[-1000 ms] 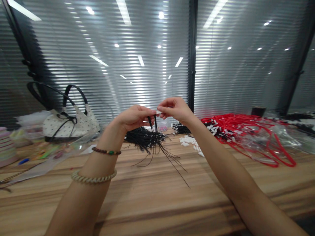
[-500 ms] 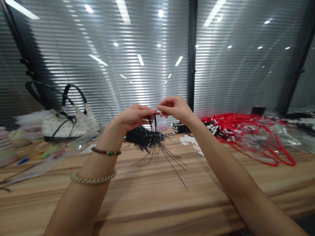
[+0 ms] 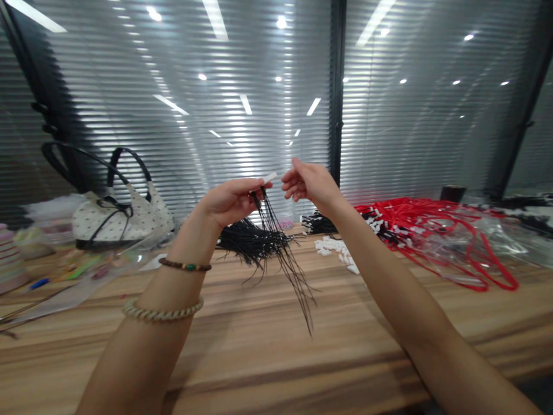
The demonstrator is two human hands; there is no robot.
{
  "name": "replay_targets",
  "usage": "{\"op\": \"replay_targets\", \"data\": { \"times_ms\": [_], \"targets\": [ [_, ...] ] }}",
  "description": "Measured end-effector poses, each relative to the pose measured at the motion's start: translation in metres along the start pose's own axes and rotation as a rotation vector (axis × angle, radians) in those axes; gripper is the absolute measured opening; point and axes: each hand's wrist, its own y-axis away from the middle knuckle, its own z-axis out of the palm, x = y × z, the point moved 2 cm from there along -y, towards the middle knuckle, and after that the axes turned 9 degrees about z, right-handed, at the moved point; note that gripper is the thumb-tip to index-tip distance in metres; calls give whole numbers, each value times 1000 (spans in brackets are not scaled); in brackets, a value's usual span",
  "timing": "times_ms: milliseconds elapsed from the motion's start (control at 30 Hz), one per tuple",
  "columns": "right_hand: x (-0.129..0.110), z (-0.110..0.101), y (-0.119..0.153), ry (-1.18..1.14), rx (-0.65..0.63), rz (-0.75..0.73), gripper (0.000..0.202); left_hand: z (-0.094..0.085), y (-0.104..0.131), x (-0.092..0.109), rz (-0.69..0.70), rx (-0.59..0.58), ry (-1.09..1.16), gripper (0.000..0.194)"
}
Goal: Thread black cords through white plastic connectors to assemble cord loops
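My left hand (image 3: 233, 200) is closed on a bundle of thin black cords (image 3: 276, 230), whose loose ends hang down to the right. A small white piece (image 3: 270, 178) sticks out from its fingertips. Just to the right, my right hand (image 3: 309, 183) is held apart from the cords, fingers spread and slightly curled, with nothing seen in it. Below the hands lies a pile of black cords (image 3: 242, 239) on the table. White plastic pieces (image 3: 332, 246) lie in a small heap to the right of that pile.
A wooden table (image 3: 259, 357) fills the foreground. On its right lie red straps (image 3: 415, 213) and clear plastic bags (image 3: 505, 236). A spotted white handbag (image 3: 125, 222) stands at the left, near a blue pen cap-like item (image 3: 40, 283). Behind is a window with blinds (image 3: 207, 115).
My right hand has drawn back from the left fingertips and opened. My left hand has lifted slightly with the cords, and the white piece now shows at its fingertips.
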Motion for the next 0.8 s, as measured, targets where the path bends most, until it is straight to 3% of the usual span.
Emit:
{"op": "replay_targets", "data": {
  "times_ms": [133, 233, 533, 800],
  "targets": [
    [1, 6, 6, 148, -170, -31, 17, 8, 2, 2, 4, 3, 35, 18],
    [0, 11, 9, 144, -228, -83, 18, 13, 2, 1, 29, -47, 8, 18],
    [5, 13, 5, 1, -226, -43, 23, 14, 2, 1, 179, -81, -73, 11],
    [5, 17, 6, 33, -183, -41, 23, 15, -1, -4, 223, -91, -40, 10]
  ]
}}
